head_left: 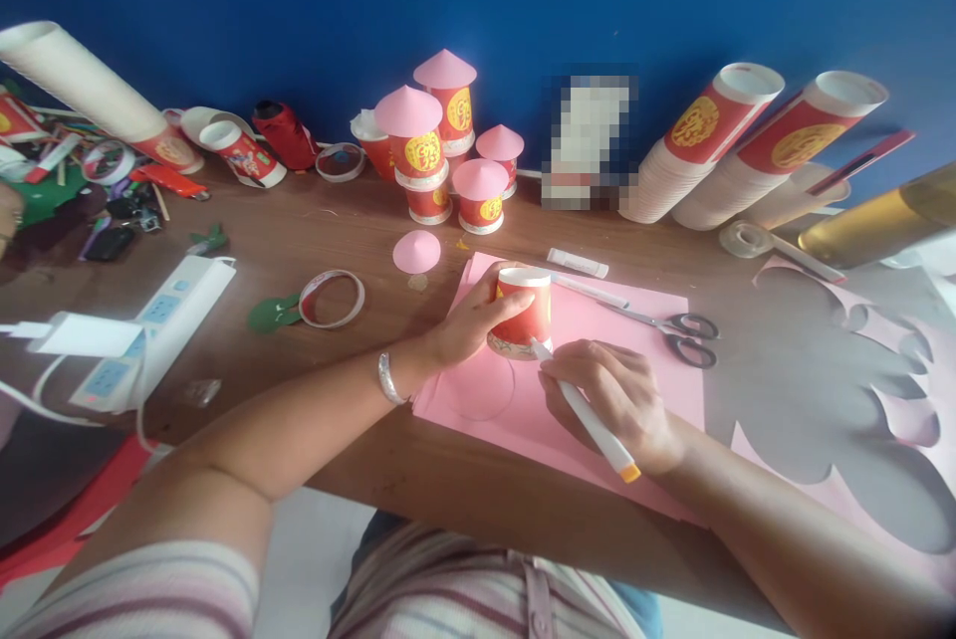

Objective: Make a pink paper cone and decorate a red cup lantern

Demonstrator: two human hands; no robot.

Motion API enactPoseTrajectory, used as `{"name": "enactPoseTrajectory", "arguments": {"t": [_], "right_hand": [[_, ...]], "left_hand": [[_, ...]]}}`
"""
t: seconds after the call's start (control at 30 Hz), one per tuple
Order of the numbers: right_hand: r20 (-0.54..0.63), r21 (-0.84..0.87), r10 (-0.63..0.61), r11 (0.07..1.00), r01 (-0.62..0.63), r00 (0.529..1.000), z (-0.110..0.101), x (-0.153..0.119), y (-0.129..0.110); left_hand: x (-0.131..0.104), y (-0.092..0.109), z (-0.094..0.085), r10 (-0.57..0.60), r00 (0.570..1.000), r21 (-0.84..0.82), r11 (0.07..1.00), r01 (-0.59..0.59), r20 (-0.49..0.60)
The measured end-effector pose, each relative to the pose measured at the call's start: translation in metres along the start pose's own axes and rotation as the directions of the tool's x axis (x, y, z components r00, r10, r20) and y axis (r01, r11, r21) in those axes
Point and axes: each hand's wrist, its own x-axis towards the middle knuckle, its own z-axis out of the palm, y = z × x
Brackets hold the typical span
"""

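Note:
My left hand [474, 316] is wrapped round a red paper cup [523, 311] with a white top and a patterned lower band, held over pink paper sheets [627, 390]. In my right hand [616, 400] is a white marker [590, 420] with an orange end, its tip at the cup's lower part. A circle outline shows on the pink paper just below the cup. Scissors [683, 335] rest on the sheets to the right, beside a slim white pen-like stick [590, 291]. A glue stick [578, 263] lies beyond the paper.
Several red cups with pink cone roofs [408, 111] stand at the back, a loose pink cone [416, 252] before them. Stacked paper cups [702, 141] lean at the right. Pink offcuts [907, 415] lie right; a power strip [156, 330] and paper ring [333, 299] lie left.

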Motion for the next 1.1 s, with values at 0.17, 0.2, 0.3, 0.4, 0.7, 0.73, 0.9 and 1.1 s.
{"name": "enactPoseTrajectory", "arguments": {"t": [0.17,0.2,0.3,0.4,0.7,0.73,0.9,1.1], "right_hand": [[0.006,-0.003,0.002,1.000,-0.002,1.000,0.0004,-0.0011,0.0004],[0.008,-0.004,0.007,1.000,-0.007,1.000,0.0003,-0.0012,0.0005],[0.008,-0.005,0.012,1.000,-0.012,1.000,0.0003,-0.0016,0.0011],[0.000,-0.008,0.011,1.000,-0.011,1.000,0.0004,-0.0020,0.0016],[0.021,-0.019,0.002,1.000,-0.002,1.000,-0.0009,0.0011,0.0004],[0.024,-0.021,0.002,1.000,-0.001,1.000,-0.0011,0.0013,0.0002],[0.048,-0.013,0.022,1.000,-0.021,0.999,-0.0020,0.0012,-0.0012],[0.062,0.004,0.029,1.000,-0.029,0.998,-0.0046,0.0042,-0.0020]], "left_hand": [[0.0011,-0.0021,-0.0009,0.012,1.000,0.003,1.000,-0.012,0.010],[0.0014,-0.0024,-0.0009,0.014,1.000,0.000,1.000,-0.014,0.012],[0.0017,-0.0028,-0.0008,0.014,1.000,-0.003,1.000,-0.014,0.025],[0.0012,-0.0030,-0.0011,0.006,1.000,0.001,1.000,-0.006,0.019],[-0.0003,0.0019,0.0003,-0.001,1.000,0.040,0.999,0.000,0.010],[-0.0005,0.0031,0.0007,-0.001,1.000,0.053,0.999,0.000,0.005],[-0.0001,0.0024,0.0000,-0.003,1.000,0.051,0.999,0.002,0.015],[0.0014,-0.0027,-0.0013,0.013,1.000,0.009,1.000,-0.013,0.020]]}}
